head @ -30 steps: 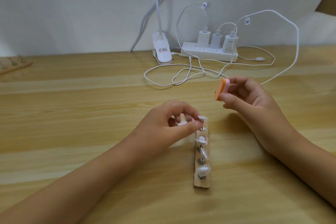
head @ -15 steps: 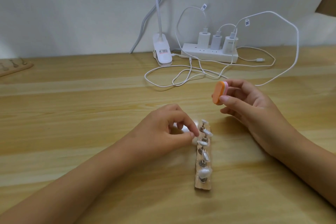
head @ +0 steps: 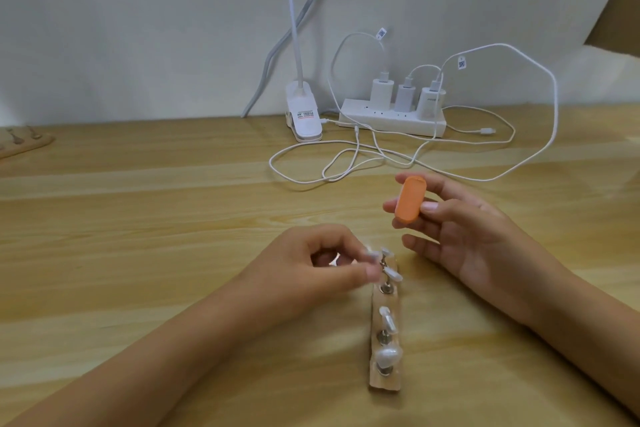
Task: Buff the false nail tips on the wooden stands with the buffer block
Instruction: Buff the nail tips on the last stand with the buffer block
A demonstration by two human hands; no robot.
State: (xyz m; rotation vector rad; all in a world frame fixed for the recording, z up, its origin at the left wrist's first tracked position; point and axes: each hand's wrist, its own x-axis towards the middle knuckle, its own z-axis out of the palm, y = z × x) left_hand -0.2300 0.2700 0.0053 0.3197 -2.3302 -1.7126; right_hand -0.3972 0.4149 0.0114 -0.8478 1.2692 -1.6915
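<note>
a narrow, pale wooden stand [head: 385, 381] lies on the light wood-grain table [head: 138, 218], running away from the camera in the lower middle of the view. small metal pegs rise from it in a row, and glossy white false nail tips [head: 388, 357] sit on them: a broad rounded one nearest the camera, a slimmer one [head: 387, 317] behind it, and two more [head: 393, 273] at the far end. one peg [head: 386, 288] between them looks bare, a silver stud on the wood.

the left hand [head: 311, 274] hovers at the far end of the stand, fingers curled inward with thumb and forefinger pinched together on a small white nail tip [head: 372, 255] just beside the far pegs; motion blur hides whether that tip sits on a peg or is free.

the right hand [head: 460, 236] is raised above the table, beyond and to the right of the stand. it grips a small orange buffer block [head: 409, 198] with rounded ends, a flat oblong, between the thumb on one side and the fingers behind; the orange face is turned toward the camera and tilted. the lower fingers are loosely spread.

at the back, against the white wall, stand a white power strip [head: 391, 120] with three chargers, looping white cables [head: 346, 163] and a white clip lamp base [head: 304, 114]. another wooden stand [head: 24, 142] shows at the far left edge.
</note>
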